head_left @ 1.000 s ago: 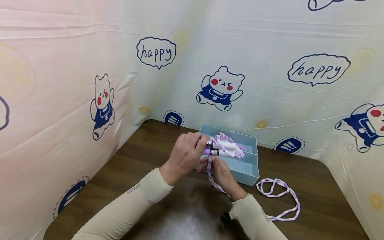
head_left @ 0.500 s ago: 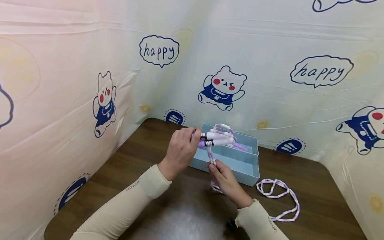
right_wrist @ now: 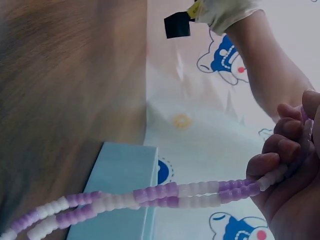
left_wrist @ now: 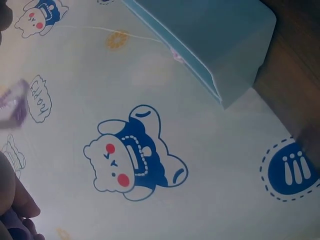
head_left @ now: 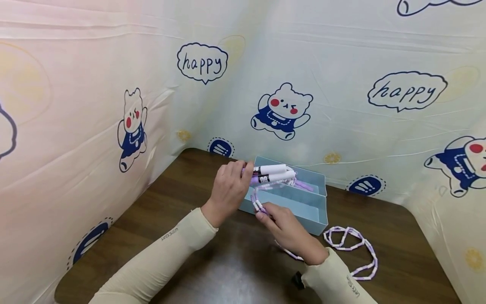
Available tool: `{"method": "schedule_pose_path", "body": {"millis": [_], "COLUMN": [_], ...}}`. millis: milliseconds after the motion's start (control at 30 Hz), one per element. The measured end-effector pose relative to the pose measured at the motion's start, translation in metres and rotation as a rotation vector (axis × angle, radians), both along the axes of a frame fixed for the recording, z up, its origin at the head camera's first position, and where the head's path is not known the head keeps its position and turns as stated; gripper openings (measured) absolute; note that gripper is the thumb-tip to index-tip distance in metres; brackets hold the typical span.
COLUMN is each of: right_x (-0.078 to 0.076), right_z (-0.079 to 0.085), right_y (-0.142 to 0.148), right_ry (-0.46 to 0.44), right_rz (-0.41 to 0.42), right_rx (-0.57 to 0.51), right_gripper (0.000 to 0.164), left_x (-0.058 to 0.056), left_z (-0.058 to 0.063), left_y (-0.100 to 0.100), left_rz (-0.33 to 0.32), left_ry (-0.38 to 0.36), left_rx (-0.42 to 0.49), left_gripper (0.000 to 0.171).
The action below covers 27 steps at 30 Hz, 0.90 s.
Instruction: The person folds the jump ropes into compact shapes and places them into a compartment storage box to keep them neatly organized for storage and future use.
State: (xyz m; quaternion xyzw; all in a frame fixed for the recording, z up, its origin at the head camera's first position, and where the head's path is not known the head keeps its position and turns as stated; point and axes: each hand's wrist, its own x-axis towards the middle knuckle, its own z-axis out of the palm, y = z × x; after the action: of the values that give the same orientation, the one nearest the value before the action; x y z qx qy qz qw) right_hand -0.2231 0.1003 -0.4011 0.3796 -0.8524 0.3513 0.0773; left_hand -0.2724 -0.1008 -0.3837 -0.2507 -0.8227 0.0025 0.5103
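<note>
Below, brown table (head_left: 402,249); behind, printed cloth (head_left: 334,76).

- Grips two purple-and-white handles (head_left: 282,176) in left hand (head_left: 229,188), above blue tray (head_left: 307,224).
- Holds doubled beaded rope (head_left: 258,205) in right hand (head_left: 282,221), below handles.
- Shows beaded loop (head_left: 375,257) on brown table (head_left: 410,253), right of tray.

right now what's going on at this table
A person's left hand grips two white-and-purple cylindrical handles near a light blue divided box. The right hand holds doubled purple-and-white beaded rope close by. More such rope lies looped on the dark brown wooden table, right of the box.
</note>
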Motion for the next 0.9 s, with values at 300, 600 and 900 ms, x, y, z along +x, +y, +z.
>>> {"method": "schedule_pose_path", "body": {"millis": [300,600,900], "right_x": [0.008,0.007,-0.002], "right_z": [0.021,0.079,0.122], "right_y": [-0.012,-0.006,0.002], "right_ry": [0.008,0.309,0.296], "right_rz": [0.032,0.02,0.155], "right_rx": [0.18,0.526,0.71], "right_gripper": [0.018,0.021,0.044], "left_x": [-0.003,-0.007,-0.005], "left_z": [-0.006,-0.015,-0.02], "left_y": [0.008,0.01,0.011], "left_rz": [0.033,0.011,-0.069], "left_ry": [0.025,0.026,0.023], "left_rx": [-0.045,-0.179,-0.364], "left_gripper": [0.042,0.018,0.021]}}
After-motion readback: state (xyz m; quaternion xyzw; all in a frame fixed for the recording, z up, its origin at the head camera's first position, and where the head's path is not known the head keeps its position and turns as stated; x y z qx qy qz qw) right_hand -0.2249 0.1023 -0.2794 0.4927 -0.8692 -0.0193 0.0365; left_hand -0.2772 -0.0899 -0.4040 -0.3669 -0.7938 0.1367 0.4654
